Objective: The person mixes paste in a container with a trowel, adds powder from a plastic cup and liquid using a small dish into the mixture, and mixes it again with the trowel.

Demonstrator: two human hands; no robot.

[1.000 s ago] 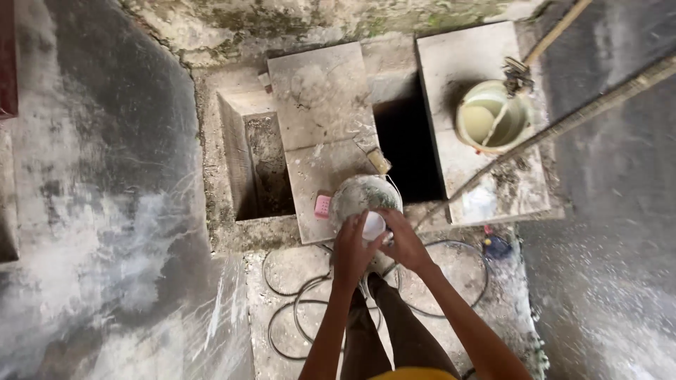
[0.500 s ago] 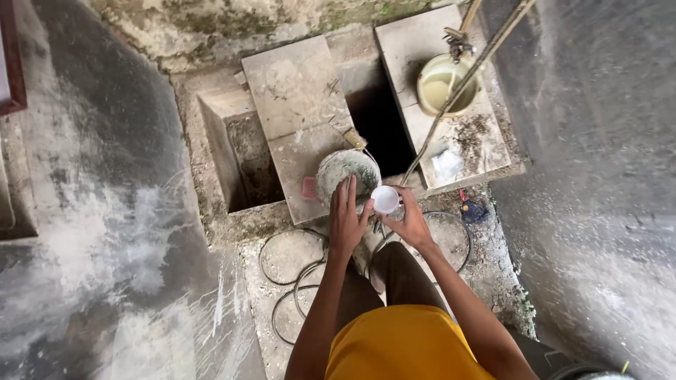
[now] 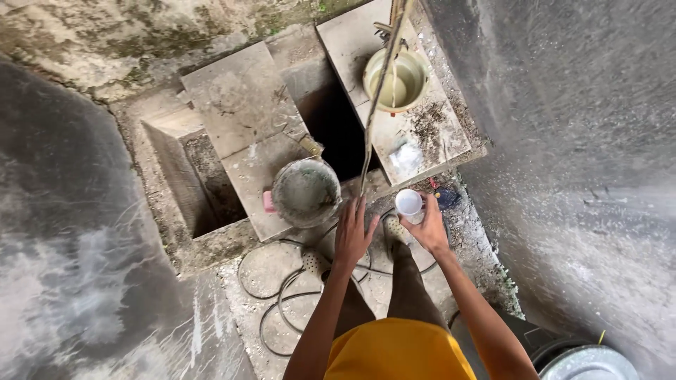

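Fingers of my right hand (image 3: 427, 229) wrap around a small white cup (image 3: 408, 203), holding it upright above the rough concrete floor (image 3: 282, 271), just right of the grey bucket (image 3: 305, 191). My left hand (image 3: 353, 232) hangs open with fingers spread, near the bucket's rim but not touching it. The bucket stands on a concrete slab (image 3: 243, 119) beside a dark pit (image 3: 336, 127). A pale basin (image 3: 396, 79) rests on another slab farther off, and a hose (image 3: 271, 309) coils on the floor by my feet.
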